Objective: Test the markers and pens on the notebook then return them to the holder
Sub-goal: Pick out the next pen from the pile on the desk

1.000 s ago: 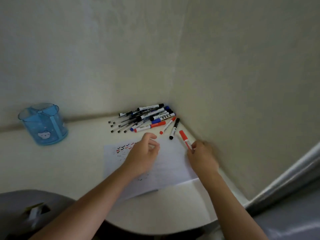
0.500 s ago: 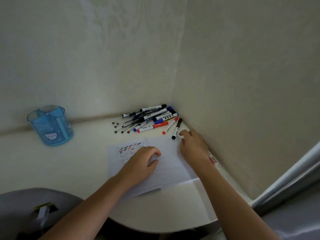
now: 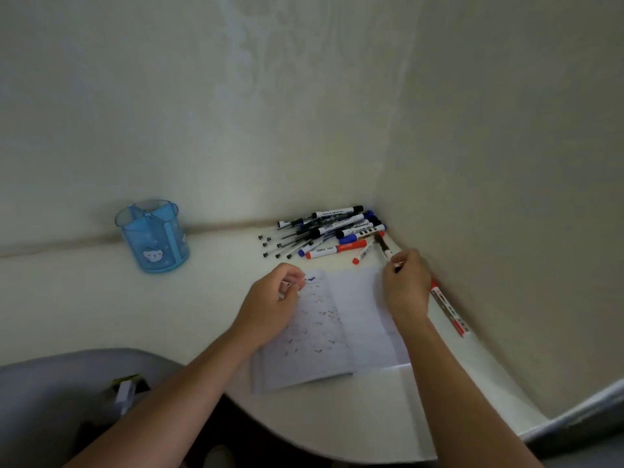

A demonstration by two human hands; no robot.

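The open notebook (image 3: 351, 332) lies on the white desk, its left page covered in small test marks. My left hand (image 3: 270, 302) rests on that page with its fingers curled round a small white object, mostly hidden. My right hand (image 3: 407, 285) pinches the near end of a black marker (image 3: 384, 248) at the notebook's far right corner, the marker pointing toward the pile. A pile of markers and pens (image 3: 324, 231) lies in the wall corner. The blue pen holder (image 3: 152, 236) stands far left by the wall, apart from both hands.
A red marker (image 3: 450, 310) lies along the right wall beside my right wrist. Another red marker (image 3: 336, 249) and a thin red-capped one (image 3: 363, 253) lie at the pile's near edge. The desk's rounded front edge (image 3: 304, 434) curves below the notebook; a grey chair (image 3: 50, 400) sits at lower left.
My right hand laid the red marker down by the right wall, reached to the pile and took hold of the black marker. My left hand stayed curled on the notebook.
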